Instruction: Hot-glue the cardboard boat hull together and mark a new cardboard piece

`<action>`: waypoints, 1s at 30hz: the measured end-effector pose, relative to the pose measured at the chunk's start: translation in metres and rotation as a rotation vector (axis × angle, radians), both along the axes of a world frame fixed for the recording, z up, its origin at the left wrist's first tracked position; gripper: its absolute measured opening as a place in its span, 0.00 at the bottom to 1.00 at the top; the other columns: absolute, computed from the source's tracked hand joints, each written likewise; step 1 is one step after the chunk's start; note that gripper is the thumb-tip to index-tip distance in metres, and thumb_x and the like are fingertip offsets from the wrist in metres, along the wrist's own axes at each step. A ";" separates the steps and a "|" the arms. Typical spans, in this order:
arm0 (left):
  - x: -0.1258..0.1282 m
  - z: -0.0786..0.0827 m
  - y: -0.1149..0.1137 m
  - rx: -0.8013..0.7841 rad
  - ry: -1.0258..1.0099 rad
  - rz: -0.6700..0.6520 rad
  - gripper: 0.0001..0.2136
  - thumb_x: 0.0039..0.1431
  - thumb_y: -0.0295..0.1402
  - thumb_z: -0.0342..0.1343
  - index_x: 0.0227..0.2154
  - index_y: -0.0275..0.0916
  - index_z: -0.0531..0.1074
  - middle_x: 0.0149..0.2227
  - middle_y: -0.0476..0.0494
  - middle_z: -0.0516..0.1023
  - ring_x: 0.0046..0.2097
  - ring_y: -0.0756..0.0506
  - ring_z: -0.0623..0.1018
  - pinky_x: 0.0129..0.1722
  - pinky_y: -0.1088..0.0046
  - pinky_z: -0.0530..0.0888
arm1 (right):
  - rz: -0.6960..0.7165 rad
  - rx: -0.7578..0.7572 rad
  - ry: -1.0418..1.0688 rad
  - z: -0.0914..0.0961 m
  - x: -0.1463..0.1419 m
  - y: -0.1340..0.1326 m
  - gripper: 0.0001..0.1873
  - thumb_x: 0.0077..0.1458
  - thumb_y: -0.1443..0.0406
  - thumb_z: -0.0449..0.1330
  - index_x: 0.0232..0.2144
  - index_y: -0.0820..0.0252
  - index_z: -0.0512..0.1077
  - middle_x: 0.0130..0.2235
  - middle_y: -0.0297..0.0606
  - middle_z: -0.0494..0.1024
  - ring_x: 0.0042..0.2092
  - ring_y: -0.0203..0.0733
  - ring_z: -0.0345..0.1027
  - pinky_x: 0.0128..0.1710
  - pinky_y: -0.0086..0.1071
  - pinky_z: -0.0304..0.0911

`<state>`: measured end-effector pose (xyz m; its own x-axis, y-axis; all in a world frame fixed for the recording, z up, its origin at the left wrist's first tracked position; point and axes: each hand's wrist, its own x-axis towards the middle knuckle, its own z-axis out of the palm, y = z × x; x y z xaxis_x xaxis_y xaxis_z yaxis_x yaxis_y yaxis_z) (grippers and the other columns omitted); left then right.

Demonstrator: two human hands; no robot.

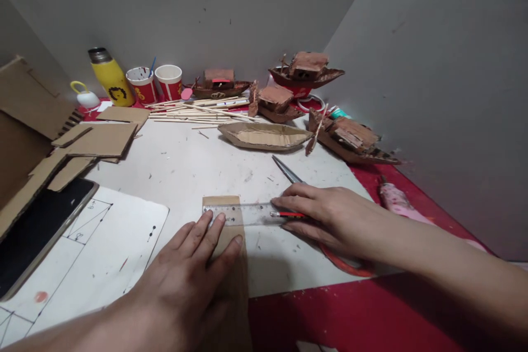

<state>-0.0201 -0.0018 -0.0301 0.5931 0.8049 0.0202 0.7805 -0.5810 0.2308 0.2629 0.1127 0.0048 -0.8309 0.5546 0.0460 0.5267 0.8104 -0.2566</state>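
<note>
My left hand (187,275) lies flat with fingers spread on a narrow strip of brown cardboard (218,203), its fingertips touching a clear plastic ruler (241,213) laid across the strip. My right hand (325,214) rests on the ruler's right end, fingers closed around a red pen (289,214) whose tip points left along the ruler. Scissors (287,170) with red handles lie partly under my right hand.
A white sheet with drawn lines (82,242) and a dark tablet (37,225) lie at left, by cardboard pieces (99,140). At the back stand a yellow bottle (109,77), two red cups (157,83), wooden sticks (198,111), a plain cardboard boat hull (264,136) and several brown model boats (309,71).
</note>
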 end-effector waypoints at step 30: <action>0.002 0.009 -0.001 -0.048 -0.027 0.049 0.39 0.47 0.30 0.57 0.65 0.42 0.55 0.69 0.37 0.50 0.68 0.34 0.56 0.62 0.52 0.64 | -0.051 -0.012 -0.109 -0.006 -0.001 0.001 0.16 0.64 0.60 0.53 0.51 0.55 0.71 0.43 0.44 0.74 0.36 0.42 0.73 0.33 0.34 0.67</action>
